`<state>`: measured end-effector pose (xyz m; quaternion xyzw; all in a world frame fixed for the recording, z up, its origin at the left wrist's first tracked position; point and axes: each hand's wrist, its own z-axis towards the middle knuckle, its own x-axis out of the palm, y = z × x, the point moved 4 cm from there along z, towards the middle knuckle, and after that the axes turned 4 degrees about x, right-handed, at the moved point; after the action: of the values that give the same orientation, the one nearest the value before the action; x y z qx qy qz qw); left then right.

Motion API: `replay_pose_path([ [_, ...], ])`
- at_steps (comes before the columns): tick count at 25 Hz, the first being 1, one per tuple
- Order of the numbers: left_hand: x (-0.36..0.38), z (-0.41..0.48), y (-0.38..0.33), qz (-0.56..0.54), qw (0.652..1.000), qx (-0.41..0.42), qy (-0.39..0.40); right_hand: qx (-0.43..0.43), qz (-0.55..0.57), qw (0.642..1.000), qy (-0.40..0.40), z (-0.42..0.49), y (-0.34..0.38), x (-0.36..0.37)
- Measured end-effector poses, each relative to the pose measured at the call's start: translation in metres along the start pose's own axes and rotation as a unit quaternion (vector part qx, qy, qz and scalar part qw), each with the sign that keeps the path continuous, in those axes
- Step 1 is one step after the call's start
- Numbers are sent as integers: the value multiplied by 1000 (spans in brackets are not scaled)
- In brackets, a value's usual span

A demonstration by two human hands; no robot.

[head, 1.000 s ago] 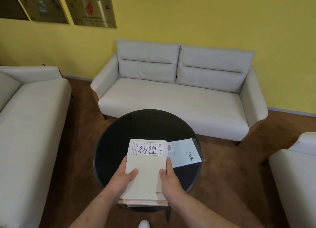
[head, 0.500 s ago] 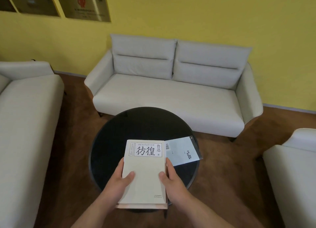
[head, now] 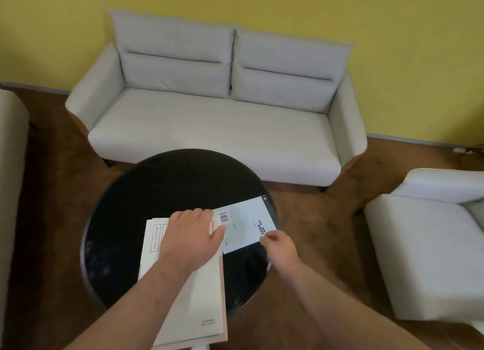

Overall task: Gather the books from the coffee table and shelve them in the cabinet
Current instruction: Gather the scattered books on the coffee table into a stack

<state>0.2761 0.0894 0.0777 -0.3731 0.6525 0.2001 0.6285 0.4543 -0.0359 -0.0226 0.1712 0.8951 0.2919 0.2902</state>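
Right hand [head: 279, 246] pinches the near right corner of the pale blue book [head: 245, 225], which lies flat on the coffee table [head: 170, 182], its long axis running leftward from the fingers. Left hand [head: 190, 238] rests flat and unclenched on the cream book stack [head: 199, 294], just beside the blue book's left end; the right hand is judged better placed to lift it.

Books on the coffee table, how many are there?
3: the cream book atop a pinkish book near the front, the pale blue book at right. More may be hidden.
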Motion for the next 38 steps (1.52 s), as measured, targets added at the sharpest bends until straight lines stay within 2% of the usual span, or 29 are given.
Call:
replay_pose_path([
  [3, 8, 1, 1, 17, 1000, -14, 3, 31, -62, 996, -54, 44, -7, -22],
  [7, 10, 5, -4, 25, 999, -34, 3, 78, -42, 995, -55, 87, -17, -24],
  [14, 18, 4, 6, -28, 999, -21, -39, 93, 0, 994, -58, 116, -27, -14],
  [17, 20, 6, 9, -27, 998, -22, -50, 78, 102, 991, -45, 103, -13, -18],
  [20, 17, 7, 7, -28, 997, -24, -63, 83, 267, 960, 31, 79, -9, -24],
  [22, 14, 4, 7, -51, 995, -33, -79, 63, 306, 949, 48, 54, -6, -41],
  [25, 13, -1, 9, -38, 993, -39, -105, 8, 291, 956, 41, 9, -6, -74],
  [30, 4, 3, -14, 111, 993, -14, -28, -83, 212, 974, -4, -68, -1, -119],
  [33, -3, 0, -19, 172, 985, -10, 15, -118, 189, 975, 8, -105, 8, -133],
  [34, -8, -4, -20, 157, 987, -22, 7, -142, 180, 973, 20, -114, 12, -136],
  [35, -18, -14, -22, 96, 994, -42, -16, -170, 172, 970, 35, -125, 18, -137],
  [36, -25, -31, -27, -15, 997, -65, -40, -194, 167, 965, 55, -135, 23, -136],
  [38, -29, -73, -50, -258, 964, -58, -41, -221, 167, 956, 100, -151, 33, -129],
])
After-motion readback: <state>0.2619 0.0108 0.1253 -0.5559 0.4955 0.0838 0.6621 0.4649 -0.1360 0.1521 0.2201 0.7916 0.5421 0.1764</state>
